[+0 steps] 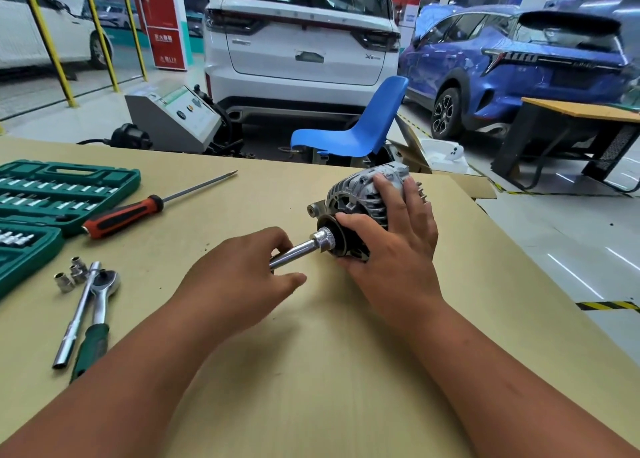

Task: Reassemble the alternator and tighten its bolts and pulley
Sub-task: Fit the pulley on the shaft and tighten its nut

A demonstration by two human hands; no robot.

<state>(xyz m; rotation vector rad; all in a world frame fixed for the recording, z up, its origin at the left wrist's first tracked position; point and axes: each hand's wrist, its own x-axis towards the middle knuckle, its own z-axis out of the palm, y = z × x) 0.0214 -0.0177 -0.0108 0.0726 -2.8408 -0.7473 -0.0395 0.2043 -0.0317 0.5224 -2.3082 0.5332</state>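
Grip: left hand (242,277) curls its fingers and thumb round the socket bar (294,253); right hand (391,246) clasps the alternator (360,194), fingers spread over the ribbed housing, thumb against the black pulley (349,246).
Cars: white car (301,42) stands tail-on beyond the table; blue car (512,66) is to its right.
Cardboard sheet (311,353): covers the table under both arms and every tool.
Blue chair (363,125): just past the far edge of the sheet, between the two cars.
Green socket case (52,187): open at the left edge, with rows of bits in it.
Alternator: lies on its side on the sheet right of centre, pulley end toward the person; the bar's socket end sits at the pulley's centre.
Screwdriver (138,212): red and black handle touching the case, tip pointing up and right.
Ratchet (100,305): green handle, lower left, beside a plain steel bar (78,315).
Loose sockets (72,274): three, just left of the ratchet head.
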